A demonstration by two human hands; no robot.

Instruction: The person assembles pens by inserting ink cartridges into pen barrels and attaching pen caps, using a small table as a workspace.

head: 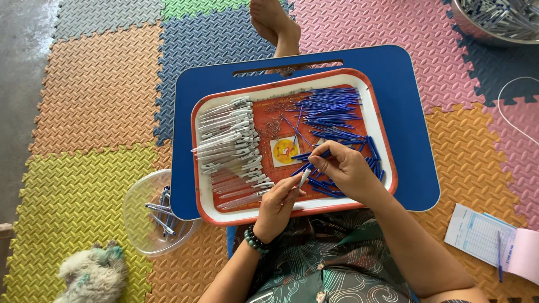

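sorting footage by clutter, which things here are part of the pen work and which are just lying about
In use:
left hand and right hand, fingers meeting on a white pen part
red tray
clear pen barrels
blue refills
blue lap table

Lying about:
clear bowl of finished pens
metal bowl
paper pad
fluffy dog
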